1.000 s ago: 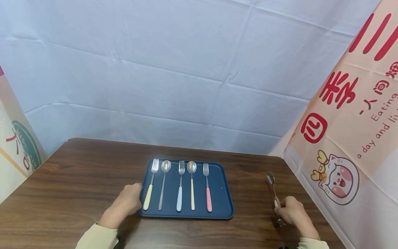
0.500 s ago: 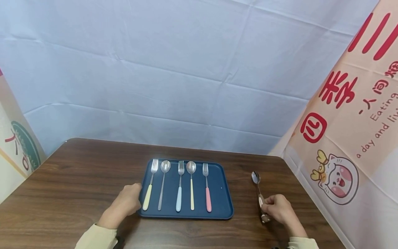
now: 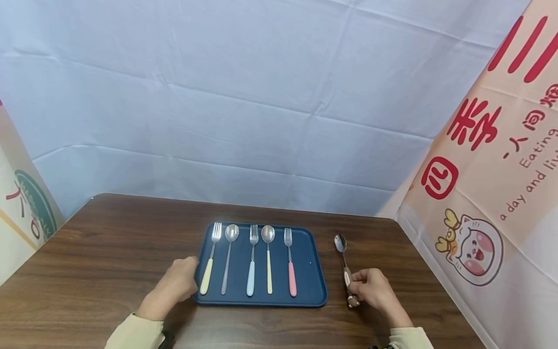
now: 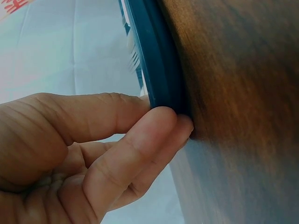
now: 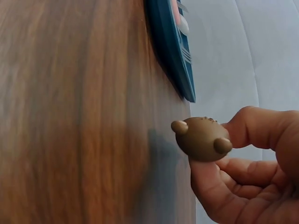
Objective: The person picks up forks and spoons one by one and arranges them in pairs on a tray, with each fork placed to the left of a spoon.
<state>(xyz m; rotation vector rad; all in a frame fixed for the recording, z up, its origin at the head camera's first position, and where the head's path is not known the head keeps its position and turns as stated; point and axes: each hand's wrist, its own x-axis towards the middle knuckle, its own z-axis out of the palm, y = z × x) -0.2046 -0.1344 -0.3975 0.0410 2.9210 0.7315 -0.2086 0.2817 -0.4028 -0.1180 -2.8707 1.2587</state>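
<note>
My left hand (image 3: 176, 281) pinches the left rim of the dark blue tray (image 3: 309, 286) between thumb and fingers, as the left wrist view shows up close. To the right of the tray, my right hand (image 3: 372, 288) pinches the brown handle of a spoon (image 3: 341, 244), its metal bowl pointing away from me. The handle ends in a brown bear head (image 5: 201, 138) with two round ears. Lying side by side on the tray are a yellow-handled fork (image 3: 207, 276), a metal spoon (image 3: 227, 266), a light blue-handled fork (image 3: 251, 278), a yellow-handled spoon (image 3: 269, 271) and a pink-handled fork (image 3: 292, 278).
The tray rests on a dark wooden table (image 3: 109, 252). A pale cloth (image 3: 218, 97) hangs behind the table, and a printed banner (image 3: 492, 169) runs along the right side.
My right hand has carried the bear-handled spoon leftward, closer to the tray, and the spoon now stands straighter with its bowl pointing away. My left hand and the tray have stayed put.
</note>
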